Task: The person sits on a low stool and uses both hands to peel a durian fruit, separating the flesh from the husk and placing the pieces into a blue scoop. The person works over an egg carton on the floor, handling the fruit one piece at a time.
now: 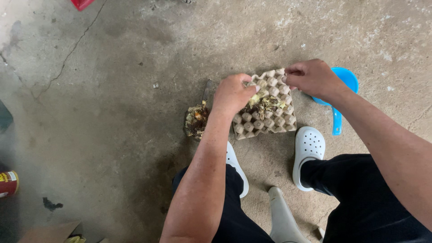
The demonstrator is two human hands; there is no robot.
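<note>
hands (231, 93) both on one egg tray (266, 118): left grip clutching its edge, right hand (311, 77) pinching its corner.

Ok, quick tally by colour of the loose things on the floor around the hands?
Grey-brown: 1, the egg tray, gripped by the left hand and right hand
Blue: 1, the scoop
White: 2, the clogs
Dark brown: 1, the debris pile
Total: 5

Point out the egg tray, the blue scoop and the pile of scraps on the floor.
egg tray (265, 123): head view, on its bare lower cups.
blue scoop (347, 78): head view, on the bowl's rim right of the wrist.
pile of scraps (196, 120): head view, on the middle of the heap.
</note>
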